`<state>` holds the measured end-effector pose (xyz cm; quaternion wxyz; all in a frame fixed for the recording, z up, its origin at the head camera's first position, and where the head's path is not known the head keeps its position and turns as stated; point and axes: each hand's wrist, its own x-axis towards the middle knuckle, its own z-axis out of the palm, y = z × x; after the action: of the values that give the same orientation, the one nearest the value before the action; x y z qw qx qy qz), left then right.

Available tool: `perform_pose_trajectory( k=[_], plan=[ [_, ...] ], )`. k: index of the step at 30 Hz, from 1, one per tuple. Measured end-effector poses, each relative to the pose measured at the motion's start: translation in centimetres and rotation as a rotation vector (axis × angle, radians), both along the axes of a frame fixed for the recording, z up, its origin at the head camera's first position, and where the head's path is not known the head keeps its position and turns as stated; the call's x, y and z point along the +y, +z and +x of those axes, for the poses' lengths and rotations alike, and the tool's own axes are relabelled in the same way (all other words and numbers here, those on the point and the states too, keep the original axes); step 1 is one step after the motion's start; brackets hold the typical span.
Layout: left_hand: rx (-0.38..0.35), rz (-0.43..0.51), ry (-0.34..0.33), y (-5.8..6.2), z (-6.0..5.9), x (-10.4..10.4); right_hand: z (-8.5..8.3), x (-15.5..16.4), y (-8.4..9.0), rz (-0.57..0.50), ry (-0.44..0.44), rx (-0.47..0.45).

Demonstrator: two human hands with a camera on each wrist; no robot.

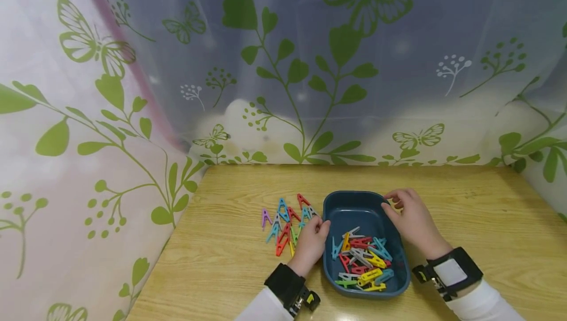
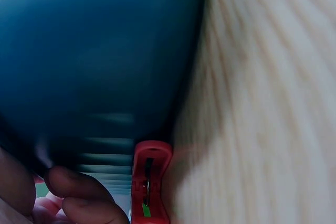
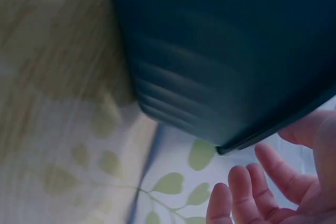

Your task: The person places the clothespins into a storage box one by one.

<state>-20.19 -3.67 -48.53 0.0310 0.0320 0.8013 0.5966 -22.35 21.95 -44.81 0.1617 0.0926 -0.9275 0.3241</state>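
Note:
A dark blue plastic basin [image 1: 354,202] stands on the table, holding a jumble of coloured clothespins [image 1: 363,257] in its nearer half. On the basin's left rim, my left hand [image 1: 310,242] grips with thumb and curled fingers. My right hand [image 1: 409,220] holds the far right corner of the rim between thumb and index finger, while its other fingers [image 3: 239,187] spread outside. More clothespins [image 1: 282,225] lie loose on the table, left of the basin and partly behind my left hand. A red clothespin [image 2: 150,182] appears close against the basin's outer wall in the left wrist view.
The wooden table [image 1: 212,242] extends to both sides of the basin. A curtain [image 1: 283,65] printed with leaves and butterflies hangs along its back edge, and similar cloth [image 1: 88,173] hangs on the left. Each wrist wears a black strap [image 1: 456,272] with a small camera.

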Motion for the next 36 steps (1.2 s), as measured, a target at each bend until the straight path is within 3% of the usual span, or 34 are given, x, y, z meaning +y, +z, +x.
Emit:
perform_pose_trajectory(
  k=[6,23,27,36],
  plan=[
    [-0.006,-0.001,0.003,0.1,0.0,0.0,-0.3,0.7,-0.7,-0.087,-0.011,-0.11],
    [-0.006,-0.005,0.002,0.2,0.1,0.1,-1.1,1.6,-2.4,-0.402,-0.003,-0.625],
    [-0.008,0.0,0.0,0.2,0.1,0.1,-1.0,1.5,-2.6,-0.457,-0.006,-0.676],
    [-0.014,-0.003,0.006,0.2,0.1,0.1,-1.1,1.1,-3.3,-0.478,-0.019,-0.665]
  ],
)
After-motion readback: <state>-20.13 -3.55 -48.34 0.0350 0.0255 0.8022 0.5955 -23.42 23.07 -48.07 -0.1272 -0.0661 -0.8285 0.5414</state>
